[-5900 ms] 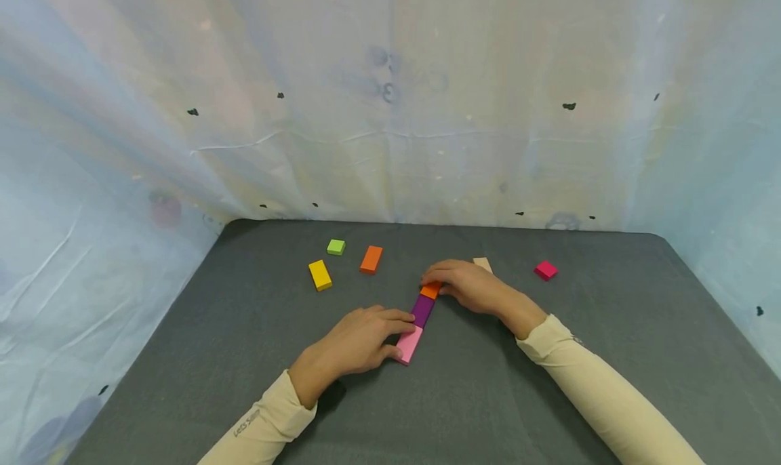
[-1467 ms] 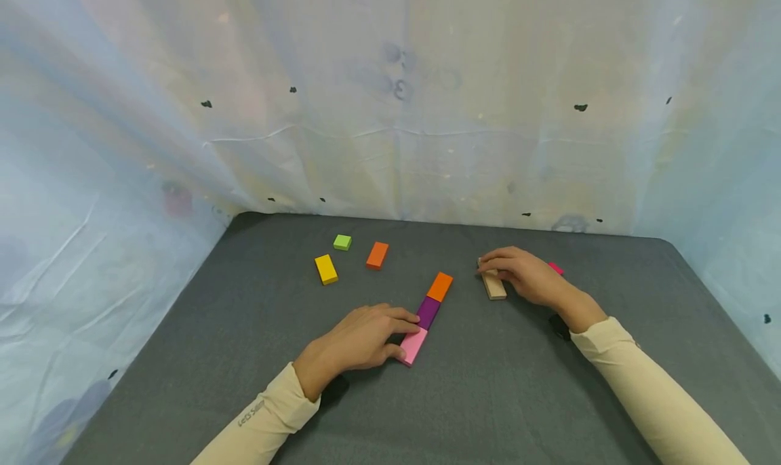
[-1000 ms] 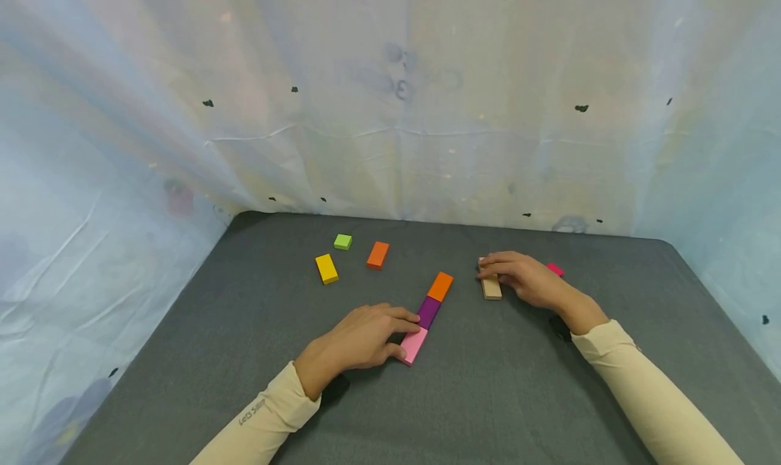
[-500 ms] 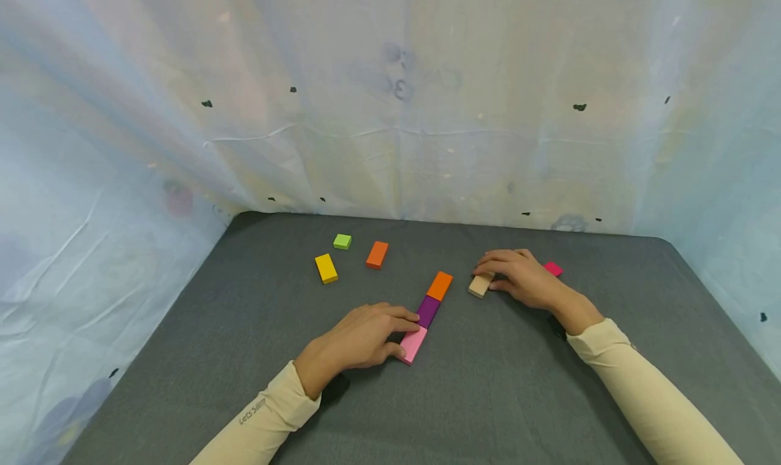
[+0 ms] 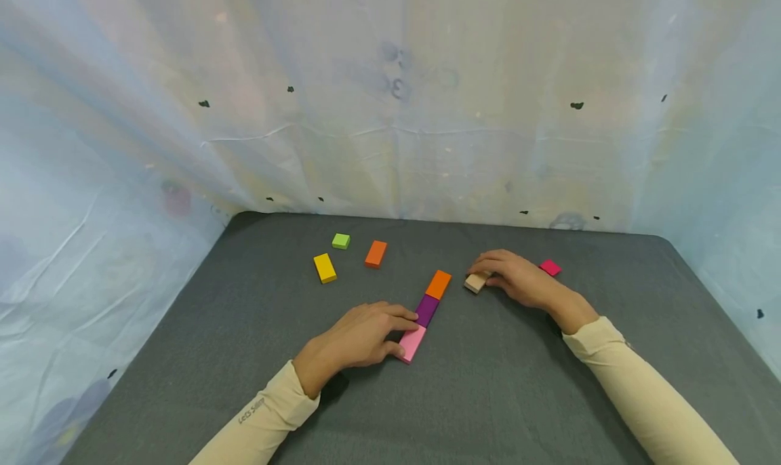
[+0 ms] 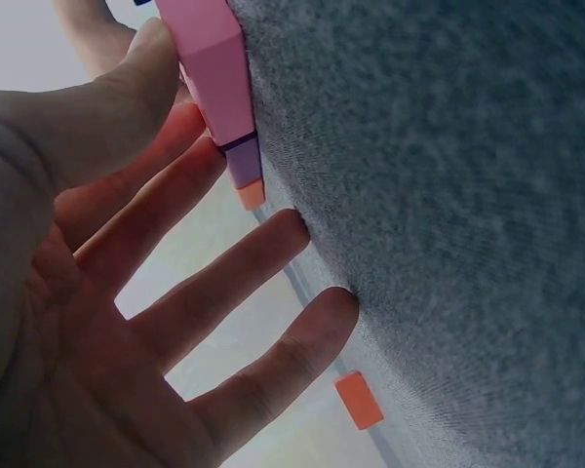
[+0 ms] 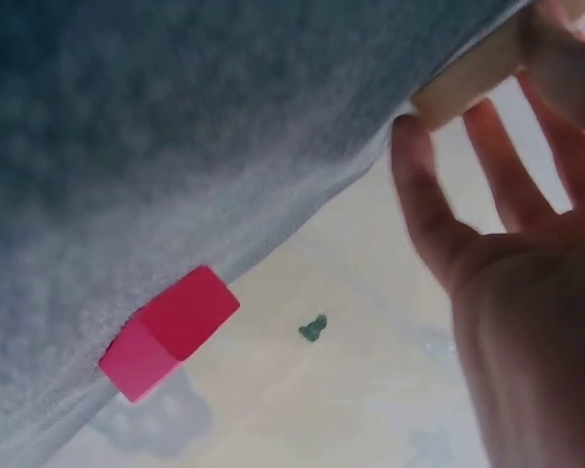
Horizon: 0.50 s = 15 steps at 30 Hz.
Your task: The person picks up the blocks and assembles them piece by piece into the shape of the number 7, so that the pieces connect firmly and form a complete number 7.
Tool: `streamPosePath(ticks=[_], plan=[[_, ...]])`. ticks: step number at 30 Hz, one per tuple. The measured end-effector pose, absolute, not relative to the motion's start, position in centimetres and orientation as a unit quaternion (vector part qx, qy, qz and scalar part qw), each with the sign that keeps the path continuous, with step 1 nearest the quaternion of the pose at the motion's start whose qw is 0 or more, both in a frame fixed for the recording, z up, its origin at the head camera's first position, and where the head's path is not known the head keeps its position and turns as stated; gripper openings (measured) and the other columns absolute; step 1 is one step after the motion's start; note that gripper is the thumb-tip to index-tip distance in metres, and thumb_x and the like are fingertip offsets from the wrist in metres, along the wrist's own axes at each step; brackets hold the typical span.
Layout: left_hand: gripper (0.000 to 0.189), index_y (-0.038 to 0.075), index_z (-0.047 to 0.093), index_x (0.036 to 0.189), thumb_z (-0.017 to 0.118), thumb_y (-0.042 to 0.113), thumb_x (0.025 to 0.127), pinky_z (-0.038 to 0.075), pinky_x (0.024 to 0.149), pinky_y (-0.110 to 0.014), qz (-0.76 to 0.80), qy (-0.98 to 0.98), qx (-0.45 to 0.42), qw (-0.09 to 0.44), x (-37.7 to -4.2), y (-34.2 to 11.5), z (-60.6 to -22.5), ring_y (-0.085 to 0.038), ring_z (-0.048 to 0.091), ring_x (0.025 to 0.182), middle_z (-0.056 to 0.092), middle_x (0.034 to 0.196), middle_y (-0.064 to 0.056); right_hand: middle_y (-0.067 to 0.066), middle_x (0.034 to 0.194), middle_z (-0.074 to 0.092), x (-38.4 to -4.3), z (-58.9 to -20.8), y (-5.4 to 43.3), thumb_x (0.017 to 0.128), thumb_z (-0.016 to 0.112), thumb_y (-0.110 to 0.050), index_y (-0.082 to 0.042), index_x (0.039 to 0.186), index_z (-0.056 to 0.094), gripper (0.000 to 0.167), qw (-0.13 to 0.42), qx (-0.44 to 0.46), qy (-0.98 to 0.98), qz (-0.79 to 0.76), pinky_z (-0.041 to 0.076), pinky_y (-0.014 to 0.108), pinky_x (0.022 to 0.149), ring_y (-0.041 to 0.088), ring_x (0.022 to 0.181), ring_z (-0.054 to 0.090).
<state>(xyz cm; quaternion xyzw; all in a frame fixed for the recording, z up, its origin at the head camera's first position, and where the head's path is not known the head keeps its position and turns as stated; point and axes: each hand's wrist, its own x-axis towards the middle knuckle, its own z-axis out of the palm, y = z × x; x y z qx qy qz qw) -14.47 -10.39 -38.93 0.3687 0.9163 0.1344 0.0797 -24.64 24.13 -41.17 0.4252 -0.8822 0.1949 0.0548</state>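
Note:
A pink block [image 5: 412, 345], a purple block [image 5: 426, 311] and an orange block [image 5: 438, 285] lie end to end in a slanting row on the dark table. Along the row's left side, my left hand [image 5: 356, 337] rests with fairly straight fingers; its fingertips touch the pink and purple blocks, the thumb at the pink one. My right hand [image 5: 511, 275] grips a plain wooden block [image 5: 477, 282] right of the row's far end, its far part hidden under the fingers. In the right wrist view the same wooden block [image 7: 468, 83] sits between thumb and fingers, close over the cloth.
Back left lie a green block [image 5: 341, 241], a yellow block [image 5: 325, 268] and a red-orange block [image 5: 375, 254]. A crimson block [image 5: 550, 268] sits just beyond my right wrist. Pale patterned sheeting [image 5: 396, 146] rises behind the table's far edge.
My right hand left the orange block, took hold of the wooden block, turned it to a slant and shifted it slightly left. My left hand stays at the row.

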Motion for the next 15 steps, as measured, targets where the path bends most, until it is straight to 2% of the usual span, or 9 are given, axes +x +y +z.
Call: streamPosePath(ticks=[8, 15], plan=[[0.049, 0.025, 0.063, 0.136, 0.072, 0.039, 0.090, 0.047, 0.106, -0.043, 0.131, 0.918, 0.367, 0.077, -14.5, -10.4, -38.9, -0.016, 0.056, 0.128, 0.058, 0.141, 0.012, 0.009, 0.130, 0.062, -25.1, -40.2, 24.0, 0.092, 0.067, -0.001, -0.013, 0.128, 0.066, 0.038, 0.084, 0.389, -0.885, 0.242, 0.045, 0.054, 0.102, 0.031, 0.124, 0.055], [0.048, 0.025, 0.063, 0.136, 0.072, 0.038, 0.090, 0.047, 0.106, -0.043, 0.128, 0.919, 0.364, 0.086, -14.4, -10.3, -38.8, -0.016, 0.055, 0.128, 0.058, 0.142, 0.012, 0.010, 0.133, 0.060, -24.9, -40.0, 24.2, 0.093, 0.066, -0.003, -0.014, 0.130, 0.064, 0.039, 0.100, 0.361, -0.887, 0.271, 0.048, 0.053, 0.096, 0.031, 0.123, 0.055]])
